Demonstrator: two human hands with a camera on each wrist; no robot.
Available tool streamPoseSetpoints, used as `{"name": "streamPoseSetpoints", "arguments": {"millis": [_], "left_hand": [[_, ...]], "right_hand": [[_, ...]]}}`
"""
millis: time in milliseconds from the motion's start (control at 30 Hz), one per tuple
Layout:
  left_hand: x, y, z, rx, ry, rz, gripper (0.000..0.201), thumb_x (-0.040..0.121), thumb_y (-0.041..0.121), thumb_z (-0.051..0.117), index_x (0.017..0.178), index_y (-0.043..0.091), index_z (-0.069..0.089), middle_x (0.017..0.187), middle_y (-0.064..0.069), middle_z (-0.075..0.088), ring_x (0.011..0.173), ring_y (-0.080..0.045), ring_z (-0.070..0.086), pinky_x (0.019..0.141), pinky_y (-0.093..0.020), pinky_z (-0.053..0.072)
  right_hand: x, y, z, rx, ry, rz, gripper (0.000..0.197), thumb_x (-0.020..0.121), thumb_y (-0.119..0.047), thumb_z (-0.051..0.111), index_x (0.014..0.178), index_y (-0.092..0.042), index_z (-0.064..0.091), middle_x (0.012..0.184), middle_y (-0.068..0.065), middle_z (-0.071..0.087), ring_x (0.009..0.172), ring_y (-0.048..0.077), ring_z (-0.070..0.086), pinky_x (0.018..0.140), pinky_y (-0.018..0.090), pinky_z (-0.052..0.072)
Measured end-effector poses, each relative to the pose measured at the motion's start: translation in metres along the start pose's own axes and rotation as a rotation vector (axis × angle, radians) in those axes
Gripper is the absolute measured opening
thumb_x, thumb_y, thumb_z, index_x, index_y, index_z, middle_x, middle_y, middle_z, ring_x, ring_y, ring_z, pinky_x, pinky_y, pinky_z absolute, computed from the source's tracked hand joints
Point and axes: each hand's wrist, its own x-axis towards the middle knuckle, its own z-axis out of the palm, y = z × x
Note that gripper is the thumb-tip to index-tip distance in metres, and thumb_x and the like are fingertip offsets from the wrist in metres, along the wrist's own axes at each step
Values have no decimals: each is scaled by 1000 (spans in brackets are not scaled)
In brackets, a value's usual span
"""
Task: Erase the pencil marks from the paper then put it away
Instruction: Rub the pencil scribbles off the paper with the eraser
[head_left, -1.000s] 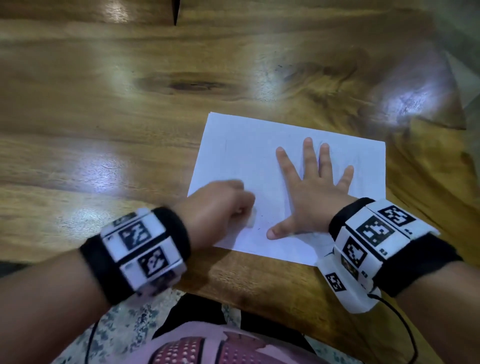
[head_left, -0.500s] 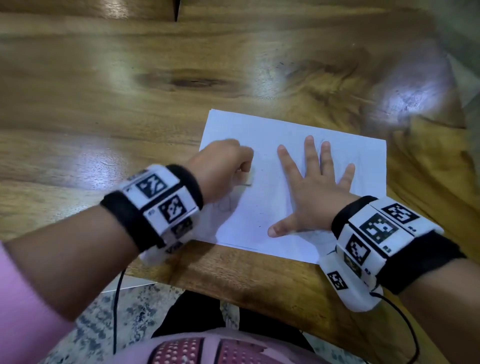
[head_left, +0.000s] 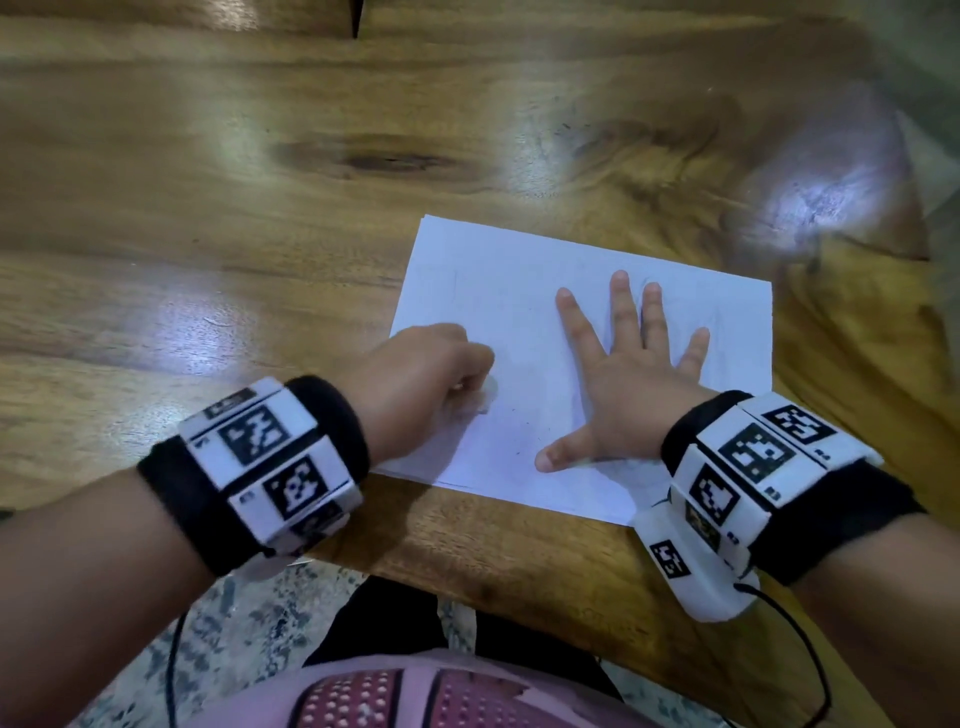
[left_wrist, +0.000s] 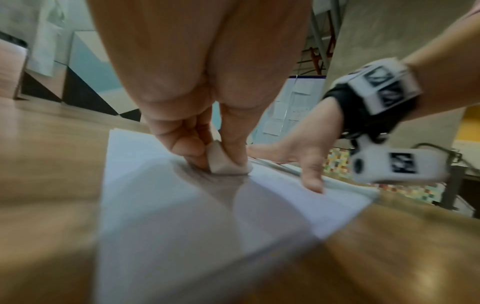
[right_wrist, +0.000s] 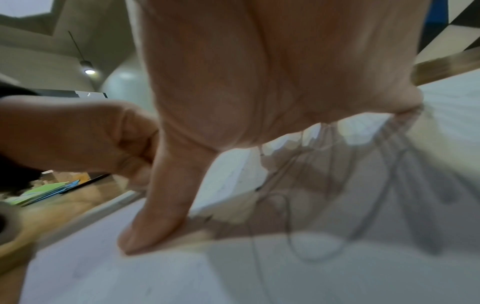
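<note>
A white sheet of paper (head_left: 509, 291) lies on the wooden table (head_left: 208, 218) near its front edge. My left hand (head_left: 426, 379) pinches a small off-white eraser (left_wrist: 223, 162) between thumb and fingers and presses it onto the paper's left part (left_wrist: 155, 195). The eraser (head_left: 488, 395) peeks out beside my knuckles in the head view. My right hand (head_left: 623, 384) lies flat on the sheet with fingers spread, thumb (right_wrist: 161, 205) pressed down on the paper (right_wrist: 130, 277). Faint pencil lines show near the right fingers.
The table's front edge (head_left: 519, 561) runs just below the paper, with my lap under it. A cable (head_left: 800, 660) hangs from the right wrist band. Green and blue sheets (right_wrist: 44, 192) lie farther left on the table in the right wrist view.
My left hand went up the paper with the eraser, then came back down toward the near left part. The right hand stayed flat on the sheet.
</note>
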Motion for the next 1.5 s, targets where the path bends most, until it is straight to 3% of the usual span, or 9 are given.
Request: {"name": "streamPoseSetpoints", "arguments": {"millis": [167,367,567,667,800,1000,1167,1367,1500], "left_hand": [[-25,-1,7,-18,-19,-5,18,79,9,61,66,14,50,74,-2,50,64,-21,52,61,-38,47],[-19,3,2,-20,-63,-36,15,78,12,61,66,14,52,71,1,47,67,-23,51,61,-33,42],[23,21,-11,15,3,-58,8,79,12,61,75,17,56,75,1,49,72,-18,43,57,-23,18],[18,25,-4,2,-1,-69,16,79,7,55,70,16,47,77,-4,47,74,-23,46,64,-29,31],[-24,24,11,-27,-188,-41,11,82,13,52,72,12,49,79,-1,44,76,-23,50,68,-37,44],[17,27,-2,10,-15,36,24,77,0,53,71,20,41,78,-4,41,72,-25,46,63,-33,35],[-22,26,7,30,-243,8,10,80,6,51,72,12,49,82,-5,46,75,-24,51,66,-35,40],[19,21,-9,69,-47,-3,17,79,4,53,72,17,46,79,-2,43,75,-26,49,62,-31,34],[-20,15,2,32,-179,1,19,81,12,54,66,20,43,76,0,44,71,-22,49,62,-35,42]], "right_hand": [[-1,0,2,-11,50,-6,144,53,-71,73,137,-34,-37,138,11,-52,130,33,-44,108,65,-11],[3,-10,10,-18,137,-241,132,64,-51,75,144,-25,-27,145,4,-44,136,23,-36,114,45,-14],[9,-12,17,-42,147,-234,140,58,-68,72,142,-24,-32,144,4,-46,134,24,-40,113,48,-17],[9,-13,18,-38,154,-231,140,58,-69,72,142,-25,-31,145,4,-45,135,24,-39,113,47,-16],[10,-12,18,-38,153,-232,140,58,-69,71,142,-24,-31,144,3,-46,134,23,-39,113,48,-17],[11,-11,18,-38,171,-232,140,57,-69,72,142,-26,-30,145,2,-44,136,23,-38,113,47,-16],[10,-11,18,-31,160,-232,140,58,-69,72,142,-25,-31,145,2,-45,135,22,-39,112,47,-17],[9,-12,17,-40,164,-226,140,57,-68,73,143,-26,-30,145,2,-44,135,23,-38,112,46,-17],[9,-14,16,-55,152,-209,141,57,-68,73,142,-24,-31,145,3,-45,135,23,-38,112,47,-16]]}}
